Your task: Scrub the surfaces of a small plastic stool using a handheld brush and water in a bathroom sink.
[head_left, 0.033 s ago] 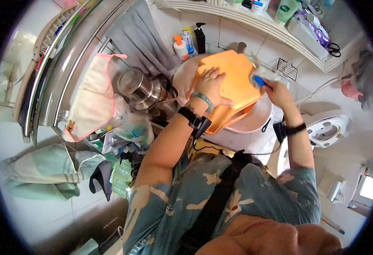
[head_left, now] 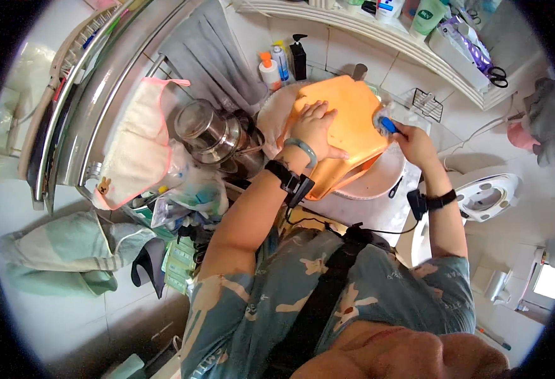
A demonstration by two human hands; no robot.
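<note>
Right hand [head_left: 416,145] clamped on blue brush [head_left: 389,124], slightly lower than before beside orange stool [head_left: 352,118].

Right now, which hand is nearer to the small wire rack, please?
Right. The right hand, holding a blue brush, is just below the small wire rack in the picture; the left hand is farther left, spread on the orange stool.

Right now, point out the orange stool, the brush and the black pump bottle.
Orange stool [head_left: 354,123], head view: middle of its broad face.
Brush [head_left: 389,124], head view: its blue handle.
Black pump bottle [head_left: 298,62], head view: its body, below the pump.
</note>
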